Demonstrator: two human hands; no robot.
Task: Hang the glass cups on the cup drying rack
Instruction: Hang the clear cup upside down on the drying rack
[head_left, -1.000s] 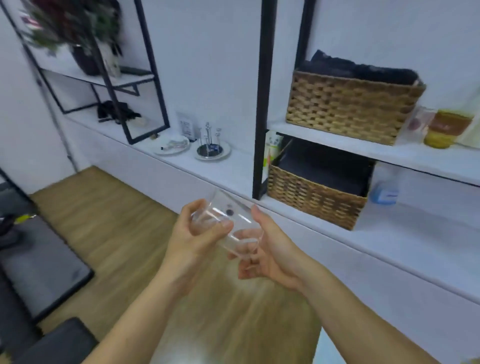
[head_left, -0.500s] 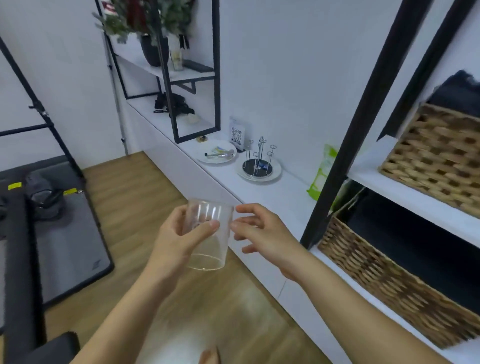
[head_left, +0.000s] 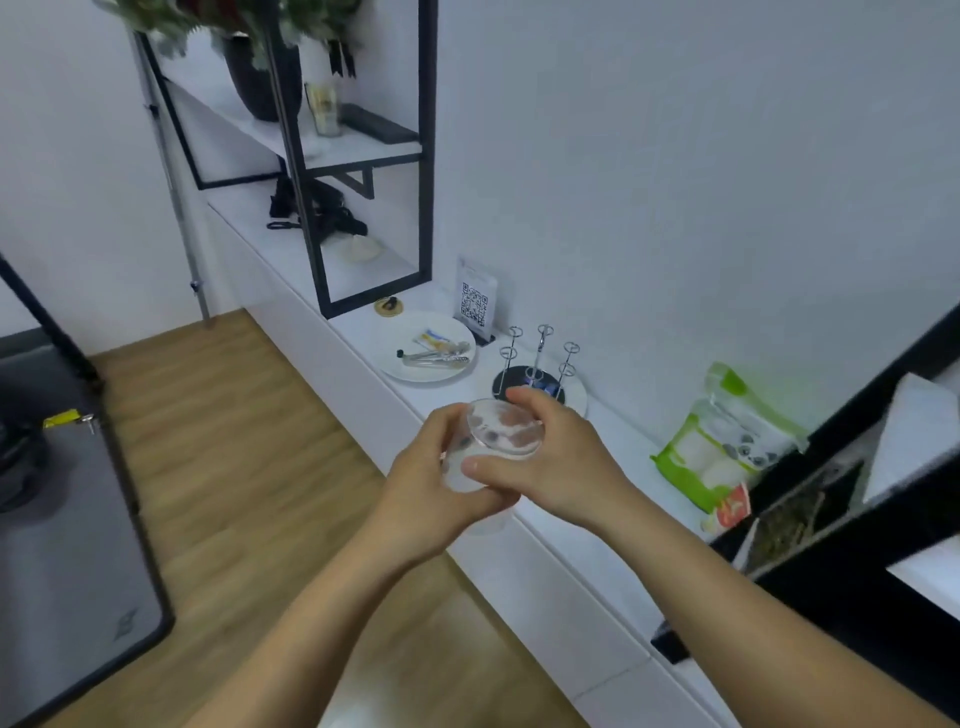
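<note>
A clear glass cup is held upside down between both hands, its thick base facing up. My left hand wraps the cup's left side and lower part. My right hand grips it from the right, fingers curled over the top edge. Just behind the hands stands the cup drying rack: several thin wire prongs with ring tips on a dark round base, set on a white ledge. No cup hangs on the prongs. The cup's open mouth is hidden by my hands.
A white plate with tongs and small packets lies left of the rack. A QR-code sign stands behind it. A green-and-white bag leans on the right. A black metal shelf frame rises at the left; wooden floor lies below.
I have come closer to the rack. The cup has moved up toward the rack's base, and my right hand, open beside it before, now grips it together with the left.
</note>
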